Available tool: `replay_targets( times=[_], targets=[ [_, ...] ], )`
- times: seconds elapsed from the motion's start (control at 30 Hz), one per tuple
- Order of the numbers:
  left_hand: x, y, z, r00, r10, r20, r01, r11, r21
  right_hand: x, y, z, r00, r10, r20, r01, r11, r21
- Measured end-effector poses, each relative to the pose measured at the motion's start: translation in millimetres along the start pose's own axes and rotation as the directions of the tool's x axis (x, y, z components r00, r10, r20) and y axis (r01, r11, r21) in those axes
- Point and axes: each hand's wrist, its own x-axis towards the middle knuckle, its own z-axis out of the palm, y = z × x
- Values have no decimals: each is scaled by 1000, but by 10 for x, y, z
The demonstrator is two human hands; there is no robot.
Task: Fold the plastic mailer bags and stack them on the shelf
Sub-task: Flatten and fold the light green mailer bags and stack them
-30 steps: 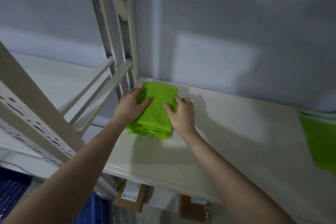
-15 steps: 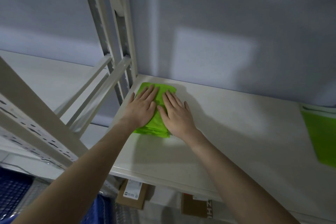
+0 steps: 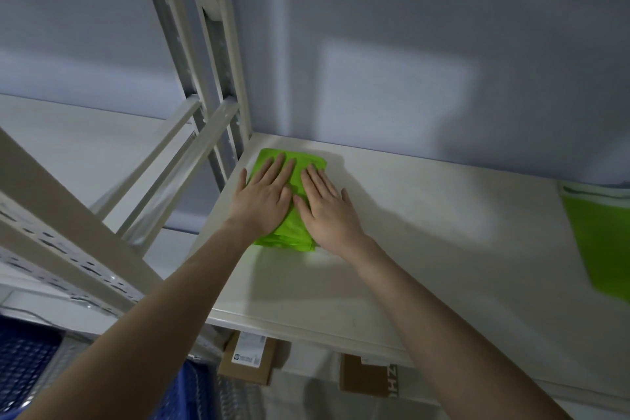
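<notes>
Below the near shelf edge sit two cardboard boxes [image 3: 248,362]. On the white shelf [image 3: 426,249], the left hand [image 3: 262,196] and right hand [image 3: 325,206] lie flat side by side, fingers straight, pressing the stack of folded green mailer bags [image 3: 293,232] in the far left corner; an unfolded green bag [image 3: 603,242] lies far right

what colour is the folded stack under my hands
Bright lime green: the folded stack, seen in the head view.

Grey wall [image 3: 409,27], pale metal upright [image 3: 218,54]
</notes>
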Motion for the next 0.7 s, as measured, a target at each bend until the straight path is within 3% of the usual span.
replay_targets(
  times=[0.07, 0.2, 0.5, 0.7],
  targets=[
    [16, -3, -33, 1000, 7, 14, -6, 1000, -20, 59, 8, -31, 1000, 25, 5, -25, 992, 126],
    [28, 7, -94, 1000, 22, 8, -21, 995, -100, 116, 30, -64, 992, 40, -124, 4, 940, 341],
    [-11, 166, -271, 999, -11, -54, 2, 987, -159, 65, 76, -246, 975, 18, -222, 63, 933, 354],
    [-22, 420, -414, 987, 38, -155, -64, 985, -163, -121, 266, -504, 969, 27, -247, 53, 948, 314]
  ],
)
